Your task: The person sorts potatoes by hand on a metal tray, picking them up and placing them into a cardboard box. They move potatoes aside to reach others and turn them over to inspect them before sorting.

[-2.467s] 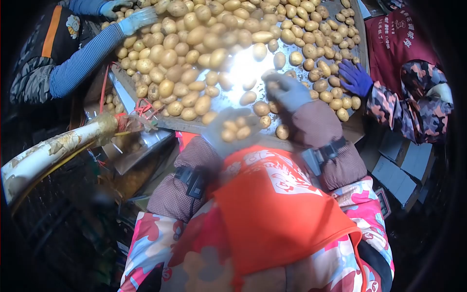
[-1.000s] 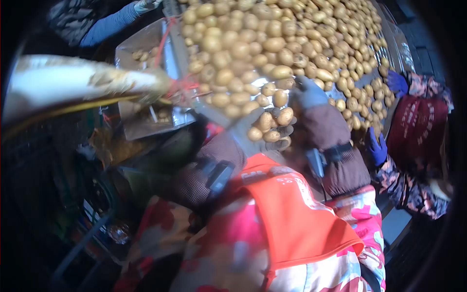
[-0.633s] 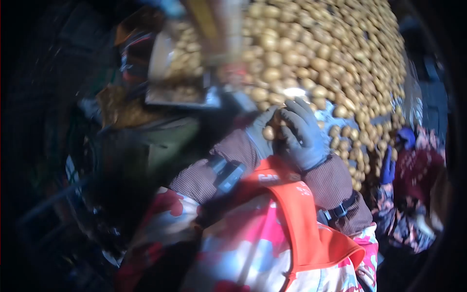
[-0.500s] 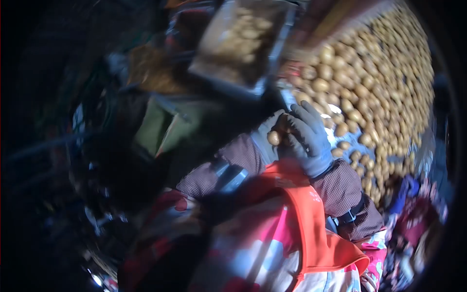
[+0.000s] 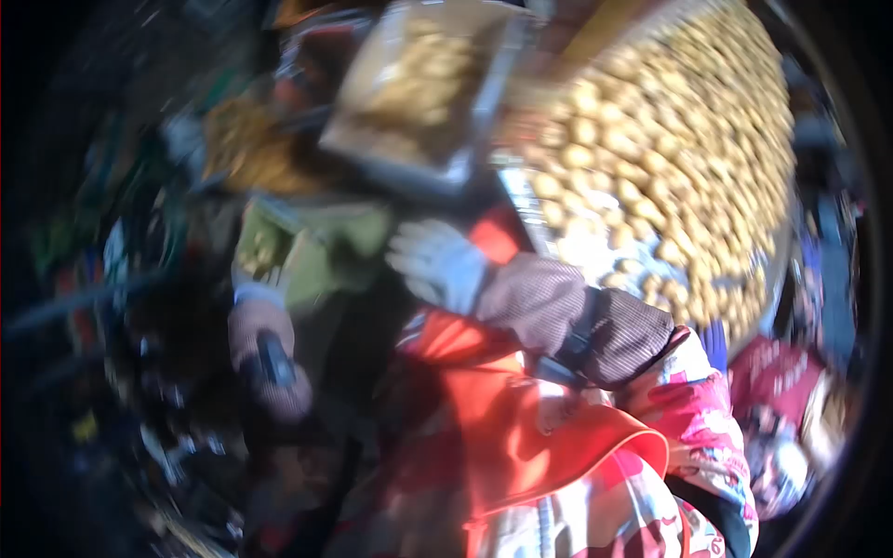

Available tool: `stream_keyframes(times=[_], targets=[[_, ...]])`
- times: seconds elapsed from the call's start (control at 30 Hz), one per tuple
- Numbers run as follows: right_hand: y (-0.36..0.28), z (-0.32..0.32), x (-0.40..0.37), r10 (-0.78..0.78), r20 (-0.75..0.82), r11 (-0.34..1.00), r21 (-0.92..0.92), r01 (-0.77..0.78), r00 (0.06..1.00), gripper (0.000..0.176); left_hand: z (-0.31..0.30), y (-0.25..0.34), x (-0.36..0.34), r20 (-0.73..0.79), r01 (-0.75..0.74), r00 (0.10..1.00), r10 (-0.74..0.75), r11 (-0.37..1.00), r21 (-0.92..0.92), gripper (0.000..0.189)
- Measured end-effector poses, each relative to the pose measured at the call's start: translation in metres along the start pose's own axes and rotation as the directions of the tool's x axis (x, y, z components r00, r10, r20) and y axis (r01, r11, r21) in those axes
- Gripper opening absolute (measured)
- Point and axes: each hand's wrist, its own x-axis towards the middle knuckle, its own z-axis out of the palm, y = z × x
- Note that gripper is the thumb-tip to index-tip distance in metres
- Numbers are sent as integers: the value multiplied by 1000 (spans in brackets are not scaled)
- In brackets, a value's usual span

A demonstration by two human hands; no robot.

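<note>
My left hand, in a pale grey-blue glove, reaches to the near edge of a green box on the left. Its fingers look stretched out over the opening, though blur softens them. Inside that box lie some yellowish potatoes. My right hand, gloved alike, hovers to the right of the green box with its fingers spread and nothing in it. To its right, many potatoes cover a large sorting surface.
Beyond the green box stands a pale-rimmed crate holding potatoes. A brown-orange container sits at the far left. Another person in a dark red top is at the right, beside the potato surface. The surface's metal edge catches sunlight.
My hands were together by the sorting surface, with a potato at the left one. They have parted: the left moved to the green box, the right moved left and spread its fingers.
</note>
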Motion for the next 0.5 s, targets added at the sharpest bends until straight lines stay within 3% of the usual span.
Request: stream_keyframes(times=[0.03,0.1,0.17,0.2,0.23,0.27,0.3,0.33,0.43,0.47,0.5], targets=[[-6,-36,-32,43,72,993,-112,-35,996,47,40,-25,-8,104,88,990,-97,992,87,33],[-7,-94,-103,308,115,922,-283,-266,944,58,119,-83,-24,312,183,900,-304,914,363,37],[-34,-141,-170,442,50,797,-481,-366,896,54,203,-153,-49,447,113,764,-466,778,618,40],[-47,-152,-198,575,12,755,-394,-525,818,59,260,-184,-84,300,123,810,-504,646,754,35],[-59,-159,-220,690,-11,690,-293,-662,724,65,291,-221,-94,349,77,771,-532,622,779,37],[-75,-152,-230,740,-155,570,-371,-733,654,64,322,-245,-96,585,-226,664,-465,621,750,40],[-91,-140,-245,764,-294,440,-415,-797,575,63,354,-270,-101,770,-498,487,-411,594,632,43],[-106,-128,-258,758,-429,300,-440,-847,491,61,396,-275,-120,778,-611,453,-434,484,626,45],[-141,-94,-290,812,-560,232,49,-972,166,57,466,-311,-140,729,-776,477,-491,156,612,47],[-143,-88,-293,794,-585,226,35,-973,164,56,476,-325,-139,733,-832,478,-484,19,555,48],[-142,-85,-307,775,-611,228,30,-973,162,54,483,-351,-139,787,-912,410,-461,-185,366,47]])
